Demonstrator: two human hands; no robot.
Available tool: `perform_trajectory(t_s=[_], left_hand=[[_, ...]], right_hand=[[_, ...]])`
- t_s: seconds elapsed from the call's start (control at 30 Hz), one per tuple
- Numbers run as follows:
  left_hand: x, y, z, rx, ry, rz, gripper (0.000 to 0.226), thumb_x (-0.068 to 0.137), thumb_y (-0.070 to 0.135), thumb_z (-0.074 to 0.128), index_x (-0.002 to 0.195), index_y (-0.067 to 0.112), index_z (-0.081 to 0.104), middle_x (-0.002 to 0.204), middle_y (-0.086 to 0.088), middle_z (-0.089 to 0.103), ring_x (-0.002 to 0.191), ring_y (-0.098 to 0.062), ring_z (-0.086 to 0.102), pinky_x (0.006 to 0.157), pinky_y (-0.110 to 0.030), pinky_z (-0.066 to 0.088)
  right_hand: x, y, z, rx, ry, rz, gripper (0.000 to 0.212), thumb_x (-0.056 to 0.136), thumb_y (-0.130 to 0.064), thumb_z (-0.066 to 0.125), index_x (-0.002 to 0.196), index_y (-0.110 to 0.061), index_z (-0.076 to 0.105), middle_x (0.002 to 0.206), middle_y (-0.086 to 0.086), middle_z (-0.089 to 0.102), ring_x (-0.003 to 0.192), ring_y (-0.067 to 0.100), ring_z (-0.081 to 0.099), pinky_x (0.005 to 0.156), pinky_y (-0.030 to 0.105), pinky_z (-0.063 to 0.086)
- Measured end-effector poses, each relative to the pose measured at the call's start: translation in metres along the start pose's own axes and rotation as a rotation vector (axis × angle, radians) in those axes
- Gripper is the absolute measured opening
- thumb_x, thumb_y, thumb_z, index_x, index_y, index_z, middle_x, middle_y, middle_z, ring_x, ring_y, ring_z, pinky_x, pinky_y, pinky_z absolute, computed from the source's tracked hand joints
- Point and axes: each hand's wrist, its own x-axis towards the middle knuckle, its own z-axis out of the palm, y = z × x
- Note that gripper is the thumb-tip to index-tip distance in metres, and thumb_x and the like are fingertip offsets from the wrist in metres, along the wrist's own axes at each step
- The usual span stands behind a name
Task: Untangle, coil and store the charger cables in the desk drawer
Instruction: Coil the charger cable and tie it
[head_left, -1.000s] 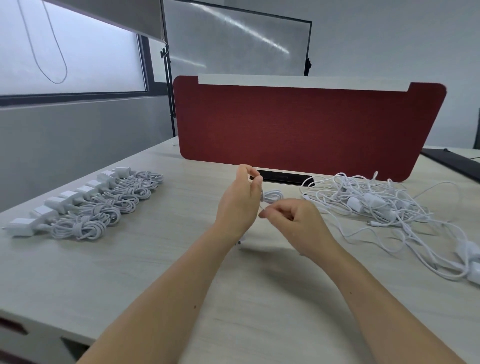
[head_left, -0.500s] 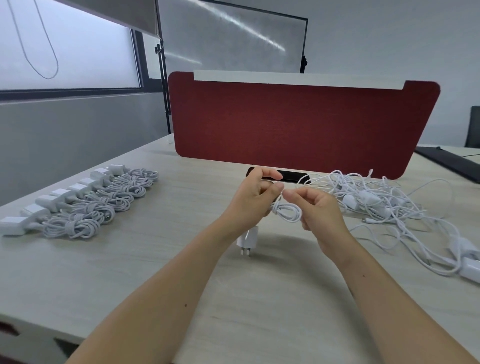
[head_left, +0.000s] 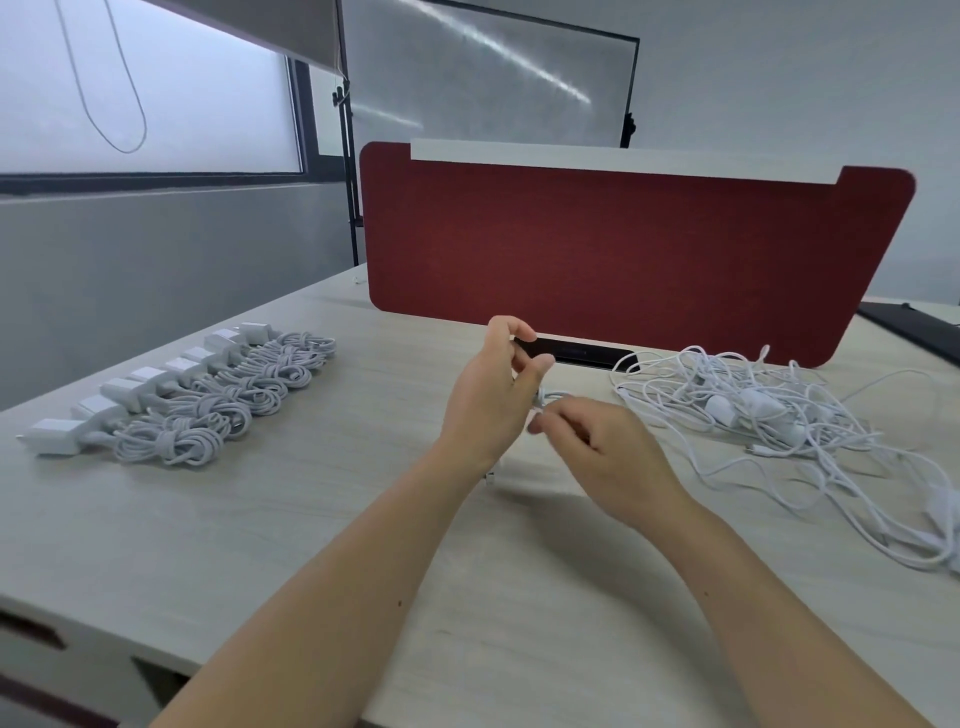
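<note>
Reaching forward from the bottom of the frame, two bare arms are meeting at the centre above a pale wooden desk (head_left: 291, 519). The left hand (head_left: 488, 400) is sitting upright, its thumb and fingers curled around a small bundle of white cable (head_left: 551, 397), though most of that bundle is hidden behind the palm. The right hand (head_left: 597, 452) is lying just beside it, slightly lower and to the right, with its fingertips pressed together and pinching the same cable near the left hand's fingers. A small piece of a plug is peeking out beneath the left wrist, too hidden to make out clearly.

At the left of the frame, a neat diagonal row of coiled chargers (head_left: 208, 395) is resting on the desk, each white plug block lying beside its own wound cable. At the right of the frame, a loose tangled heap of white cables (head_left: 769, 415) is sprawling across the desk, with strands trailing toward the right edge.

Behind the hands, a dark red divider panel (head_left: 623, 260) is standing upright along the far edge of the desk. A window (head_left: 156, 88) is showing in the upper left of the frame.
</note>
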Motion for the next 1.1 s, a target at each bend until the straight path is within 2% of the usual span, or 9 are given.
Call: perform_trajectory(t_s=[0.13, 0.2, 0.4, 0.5, 0.63, 0.8, 0.93, 1.03, 1.1], left_hand=[[0.000, 0.006, 0.005, 0.028, -0.162, 0.049, 0.018, 0.098, 0.025, 0.057, 0.108, 0.022, 0.043, 0.074, 0.001, 0.058, 0.062, -0.011, 0.052, 0.064, -0.036, 0.046], [-0.002, 0.009, 0.008, -0.040, -0.203, 0.072, 0.013, 0.100, 0.018, 0.053, 0.107, 0.018, 0.042, 0.062, 0.008, 0.052, 0.054, -0.004, 0.045, 0.056, -0.027, 0.041], [-0.005, 0.018, 0.012, -0.336, -0.167, -0.049, 0.006, 0.105, 0.008, 0.037, 0.110, 0.011, 0.039, 0.060, 0.002, 0.047, 0.044, -0.003, 0.038, 0.042, -0.016, 0.034], [-0.006, 0.020, 0.012, -0.454, -0.069, -0.152, 0.013, 0.104, 0.005, 0.034, 0.114, 0.013, 0.038, 0.067, -0.004, 0.045, 0.042, -0.004, 0.036, 0.039, -0.017, 0.032], [-0.007, 0.016, 0.014, -0.493, 0.027, -0.314, 0.025, 0.100, 0.005, 0.036, 0.123, 0.015, 0.039, 0.072, -0.003, 0.046, 0.046, -0.007, 0.038, 0.039, -0.019, 0.033], [-0.005, 0.006, 0.019, -0.358, 0.096, -0.274, 0.015, 0.105, 0.013, 0.036, 0.118, 0.020, 0.037, 0.075, -0.002, 0.046, 0.061, -0.012, 0.045, 0.053, -0.024, 0.042], [-0.006, 0.011, 0.023, -0.289, -0.082, -0.390, 0.019, 0.108, 0.026, 0.029, 0.123, 0.019, 0.039, 0.088, -0.005, 0.049, 0.072, -0.013, 0.049, 0.054, -0.020, 0.044], [-0.010, 0.016, 0.025, -0.288, -0.284, -0.470, 0.039, 0.108, 0.037, 0.026, 0.098, 0.014, 0.055, 0.069, 0.003, 0.050, 0.058, -0.010, 0.038, 0.047, -0.021, 0.034], [-0.012, 0.016, 0.026, -0.343, -0.359, -0.482, 0.041, 0.108, 0.036, 0.029, 0.101, 0.012, 0.061, 0.068, 0.006, 0.052, 0.058, -0.010, 0.038, 0.050, -0.021, 0.035]], right_hand=[[0.006, 0.008, -0.012, 0.036, 0.253, -0.028, 0.018, 0.095, -0.026, 0.061, 0.079, -0.022, 0.067, 0.067, -0.009, 0.063, 0.062, 0.011, 0.054, 0.059, 0.036, 0.046], [0.009, 0.009, -0.016, 0.221, 0.277, 0.043, 0.015, 0.093, -0.020, 0.067, 0.078, -0.019, 0.069, 0.064, -0.014, 0.063, 0.058, 0.005, 0.051, 0.056, 0.025, 0.042], [0.009, 0.008, -0.016, 0.837, 0.007, 0.453, 0.016, 0.097, -0.010, 0.055, 0.082, -0.015, 0.057, 0.052, -0.003, 0.039, 0.039, 0.006, 0.023, 0.037, 0.017, 0.017], [0.007, 0.006, -0.009, 0.834, 0.005, 0.462, 0.026, 0.097, 0.002, 0.044, 0.081, -0.015, 0.055, 0.053, -0.001, 0.034, 0.040, 0.007, 0.022, 0.038, 0.016, 0.015], [0.003, 0.000, 0.004, 0.720, 0.004, 0.435, 0.021, 0.099, -0.015, 0.056, 0.079, -0.016, 0.060, 0.051, -0.001, 0.038, 0.041, 0.008, 0.025, 0.038, 0.018, 0.020], [0.002, -0.008, 0.009, 0.676, 0.059, 0.419, 0.019, 0.097, -0.020, 0.062, 0.083, -0.010, 0.069, 0.046, -0.006, 0.039, 0.040, 0.008, 0.030, 0.037, 0.018, 0.024], [0.002, -0.005, 0.006, 0.749, 0.104, 0.477, 0.029, 0.096, -0.031, 0.062, 0.080, -0.008, 0.071, 0.046, -0.002, 0.036, 0.038, 0.009, 0.027, 0.036, 0.019, 0.023], [0.003, 0.001, 0.003, 0.676, 0.130, 0.493, 0.031, 0.098, -0.027, 0.059, 0.076, -0.008, 0.069, 0.045, -0.004, 0.037, 0.038, 0.008, 0.028, 0.037, 0.018, 0.025], [0.004, 0.007, 0.001, 0.648, 0.154, 0.518, 0.030, 0.098, -0.023, 0.059, 0.075, -0.008, 0.069, 0.044, -0.005, 0.038, 0.038, 0.007, 0.029, 0.037, 0.017, 0.025]])
